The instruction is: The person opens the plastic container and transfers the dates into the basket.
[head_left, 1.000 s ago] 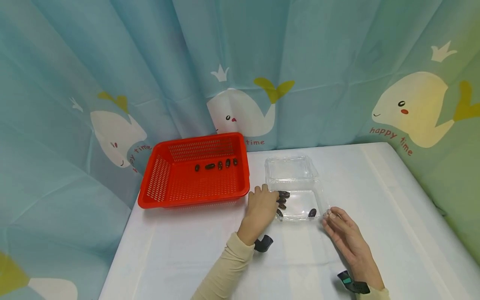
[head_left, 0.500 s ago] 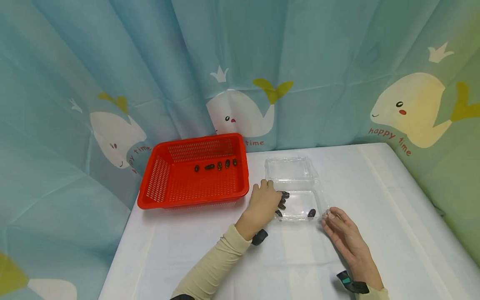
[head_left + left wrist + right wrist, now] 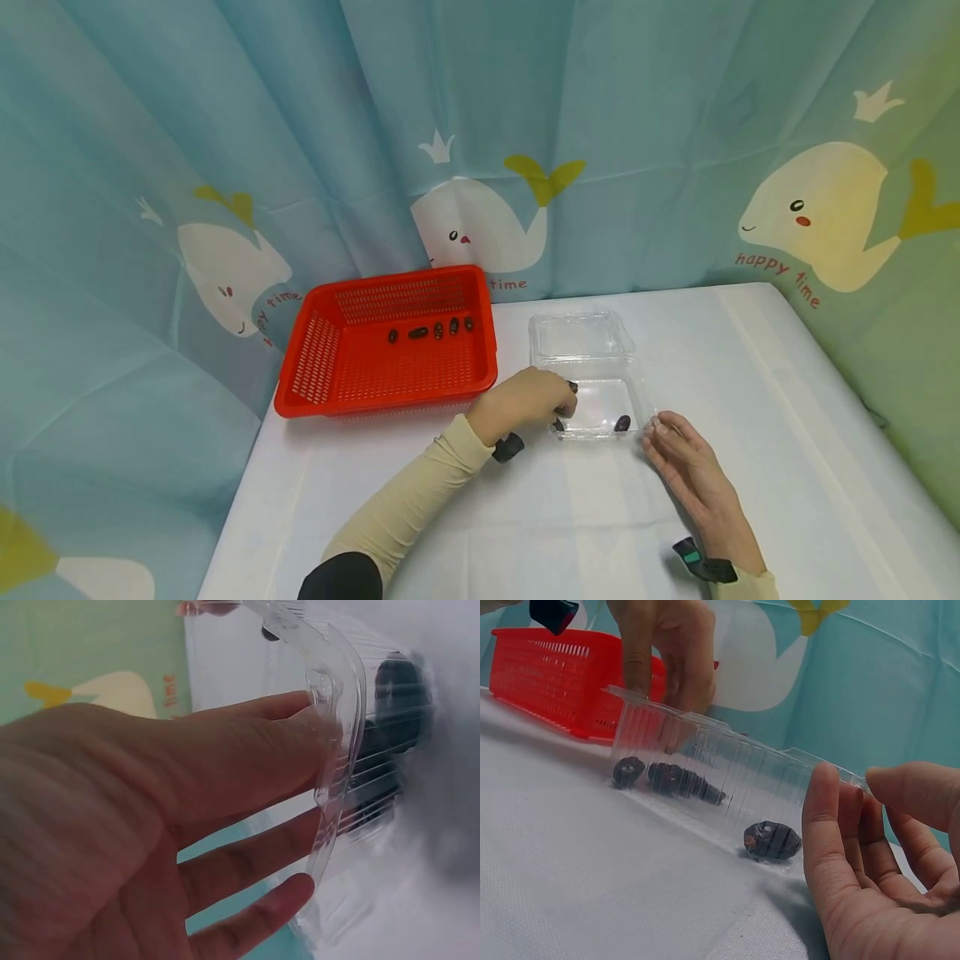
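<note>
Two-handed handling at a clear container on a white-covered surface; places are given relative to the container. The lid lies folded back on its far side, leaving the interior accessible from above. At its near right corner, the right hand pinches the rim between thumb and fingers, presumably to steady so light a thing. The left hand reaches over its left side, fingers lowered to a cluster of dark pieces inside; whether they grasp a piece cannot be told, the contact being masked. This reach probably accounts for the bracing at the opposite side. Within the near right corner rests a lone oval piece, apart from the cluster. Left of the container, just apart, stands a red basket bearing five similar pieces, apparently within the same arm's reach.
</note>
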`<move>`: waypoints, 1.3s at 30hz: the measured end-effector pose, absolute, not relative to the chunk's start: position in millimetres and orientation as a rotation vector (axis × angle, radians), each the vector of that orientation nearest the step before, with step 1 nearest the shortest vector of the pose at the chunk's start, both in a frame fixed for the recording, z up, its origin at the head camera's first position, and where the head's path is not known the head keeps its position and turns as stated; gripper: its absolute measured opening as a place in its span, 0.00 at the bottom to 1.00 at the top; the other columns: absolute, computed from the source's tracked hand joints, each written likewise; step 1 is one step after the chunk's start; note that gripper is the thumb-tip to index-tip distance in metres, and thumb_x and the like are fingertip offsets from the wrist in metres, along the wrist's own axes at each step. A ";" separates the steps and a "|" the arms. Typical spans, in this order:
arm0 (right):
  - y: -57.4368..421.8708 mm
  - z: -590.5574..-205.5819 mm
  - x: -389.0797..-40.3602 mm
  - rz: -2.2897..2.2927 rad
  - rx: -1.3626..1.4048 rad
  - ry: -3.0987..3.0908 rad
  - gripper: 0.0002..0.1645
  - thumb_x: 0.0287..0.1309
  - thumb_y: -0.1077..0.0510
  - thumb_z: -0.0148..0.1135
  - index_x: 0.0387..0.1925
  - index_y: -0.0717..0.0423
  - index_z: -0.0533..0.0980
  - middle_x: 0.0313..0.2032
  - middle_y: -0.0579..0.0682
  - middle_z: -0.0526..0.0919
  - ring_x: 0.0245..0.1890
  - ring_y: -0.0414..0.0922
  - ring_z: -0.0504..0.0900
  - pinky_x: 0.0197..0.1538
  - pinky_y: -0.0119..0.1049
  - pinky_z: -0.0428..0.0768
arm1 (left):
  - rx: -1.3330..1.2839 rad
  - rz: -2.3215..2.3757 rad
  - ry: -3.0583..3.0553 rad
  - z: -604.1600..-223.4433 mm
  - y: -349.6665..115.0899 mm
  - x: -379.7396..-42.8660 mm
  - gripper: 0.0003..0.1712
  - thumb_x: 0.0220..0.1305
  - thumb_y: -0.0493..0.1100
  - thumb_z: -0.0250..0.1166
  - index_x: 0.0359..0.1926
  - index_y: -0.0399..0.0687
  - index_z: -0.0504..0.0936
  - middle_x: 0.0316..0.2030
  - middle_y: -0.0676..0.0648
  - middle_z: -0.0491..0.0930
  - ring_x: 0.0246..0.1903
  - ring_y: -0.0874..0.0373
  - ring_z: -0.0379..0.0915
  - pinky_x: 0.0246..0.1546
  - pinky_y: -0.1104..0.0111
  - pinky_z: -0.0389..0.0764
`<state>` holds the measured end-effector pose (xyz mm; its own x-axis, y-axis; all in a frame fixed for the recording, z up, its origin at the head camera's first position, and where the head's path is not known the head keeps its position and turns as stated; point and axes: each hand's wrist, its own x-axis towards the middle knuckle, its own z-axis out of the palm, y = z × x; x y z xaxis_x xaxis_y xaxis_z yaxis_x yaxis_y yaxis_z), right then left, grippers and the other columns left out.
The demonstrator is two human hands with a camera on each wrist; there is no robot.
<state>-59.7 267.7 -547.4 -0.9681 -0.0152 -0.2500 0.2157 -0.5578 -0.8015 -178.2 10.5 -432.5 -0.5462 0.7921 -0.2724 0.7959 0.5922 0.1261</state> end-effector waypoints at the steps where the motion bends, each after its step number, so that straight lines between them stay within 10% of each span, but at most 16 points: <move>1: 267.7 -547.3 -60.0 -2.644 0.324 1.402 0.12 0.79 0.64 0.51 0.52 0.45 0.76 0.46 0.40 0.81 0.49 0.35 0.84 0.59 0.27 0.83 | 1.284 -0.020 2.509 -432.5 11.6 -180.0 0.08 0.67 0.40 0.70 0.43 0.60 0.91 0.38 0.61 0.86 0.38 0.66 0.75 0.48 0.72 0.78; 39: 266.9 -545.9 -59.3 -2.622 0.354 1.440 0.13 0.78 0.64 0.52 0.53 0.45 0.76 0.46 0.40 0.81 0.48 0.34 0.84 0.60 0.27 0.83 | 1.121 -0.204 2.196 -434.5 45.3 -202.6 0.12 0.63 0.32 0.68 0.36 0.54 0.93 0.33 0.57 0.86 0.33 0.63 0.68 0.35 0.71 0.72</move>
